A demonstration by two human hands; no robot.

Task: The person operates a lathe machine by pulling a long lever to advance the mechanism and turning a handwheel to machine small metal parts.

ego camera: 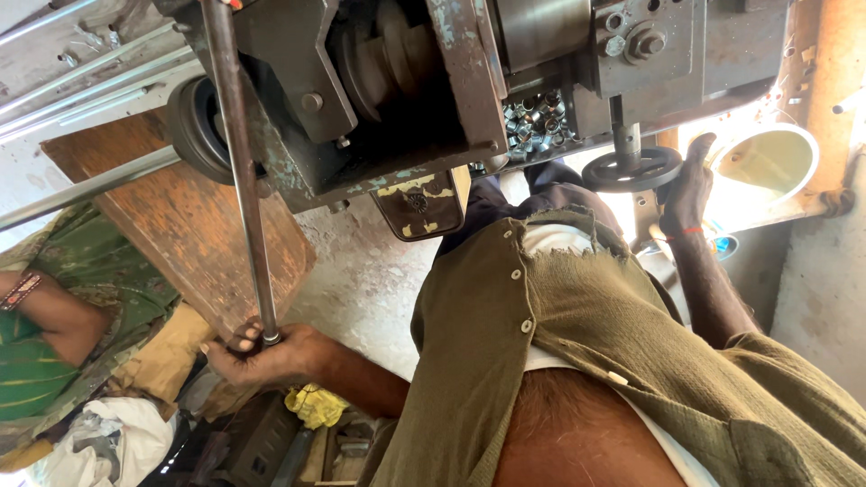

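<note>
One long steel rod [242, 171] stands out in front, and one hand [262, 353] closes on its lower end. One other hand [687, 185] rests against the single black handwheel [631, 169]. One grey-green machine [406, 90] fills the upper part of the view, with one pile of small shiny metal sleeves [534, 122] in its tray, too many and too small to count. About five thin rods [86, 86] lie side by side at the upper left. One rusty brown board [189, 225] leans below them. One pale round basin [765, 164] sits at the right. One yellow cloth [316, 406] lies low down. One other person's arm [50, 316], with green cloth around it, shows at the left edge.
</note>
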